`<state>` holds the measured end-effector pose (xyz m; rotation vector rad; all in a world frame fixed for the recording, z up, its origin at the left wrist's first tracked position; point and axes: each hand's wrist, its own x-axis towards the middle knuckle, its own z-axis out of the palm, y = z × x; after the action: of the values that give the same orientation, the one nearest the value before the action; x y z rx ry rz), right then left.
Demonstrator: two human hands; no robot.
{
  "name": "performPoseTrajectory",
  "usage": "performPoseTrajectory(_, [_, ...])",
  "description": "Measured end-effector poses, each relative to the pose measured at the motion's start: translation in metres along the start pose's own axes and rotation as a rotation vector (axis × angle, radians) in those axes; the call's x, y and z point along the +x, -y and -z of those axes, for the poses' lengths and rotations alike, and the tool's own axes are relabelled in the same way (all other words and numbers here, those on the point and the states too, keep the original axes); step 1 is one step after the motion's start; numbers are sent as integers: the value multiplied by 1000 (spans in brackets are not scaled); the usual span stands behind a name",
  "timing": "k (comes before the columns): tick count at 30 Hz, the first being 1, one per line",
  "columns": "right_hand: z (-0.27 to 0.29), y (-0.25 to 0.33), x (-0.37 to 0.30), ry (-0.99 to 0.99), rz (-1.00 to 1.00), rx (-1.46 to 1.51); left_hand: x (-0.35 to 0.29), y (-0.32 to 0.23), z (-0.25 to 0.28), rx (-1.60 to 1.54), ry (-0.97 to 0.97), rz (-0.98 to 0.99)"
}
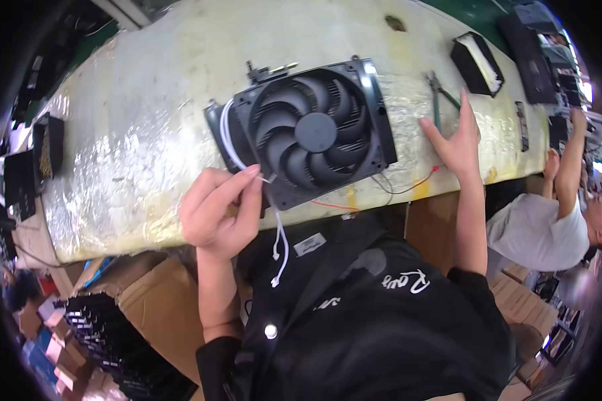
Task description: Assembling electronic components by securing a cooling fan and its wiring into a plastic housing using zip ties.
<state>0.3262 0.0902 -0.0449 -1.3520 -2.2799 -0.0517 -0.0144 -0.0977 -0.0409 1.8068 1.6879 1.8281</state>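
A black cooling fan (316, 132) in a square frame lies on the wrapped bench, fixed over a finned black radiator. White cables (226, 130) loop along its left side, and their plug ends (275, 281) hang over the bench's front edge. At the fan's lower left corner my left hand (222, 208) pinches the white cables between thumb and forefinger. A thin white strip (266, 179), perhaps a cable tie, sticks out from those fingertips. My right hand (458, 144) is open and empty, fingers stretched, to the right of the fan. Green-handled pliers (436, 103) lie beside it.
Red and black leads (408, 190) run from the fan's lower edge. An open black box (477, 63) stands at the back right, near a dark strip (522, 127). Black bins (47, 147) are at the left. A cardboard box (160, 307) stands below; another person (538, 230) is at right.
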Motion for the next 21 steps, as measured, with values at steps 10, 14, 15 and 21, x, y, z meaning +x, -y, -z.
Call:
performPoseTrajectory(10, [-12, -5, -15, -97, -167, 124, -16, 7, -1, 89, -184, -117])
performPoseTrajectory(14, [32, 43, 12, 110, -476, 984, -14, 11, -6, 47, -225, -143])
performPoseTrajectory(15, [41, 66, 20, 186, -395, 1157, -16, 12, -5, 16, -237, -151])
performPoseTrajectory(21, [70, 172, 70, 382, 804, 159, -17, 9, 0, -60, -268, -1])
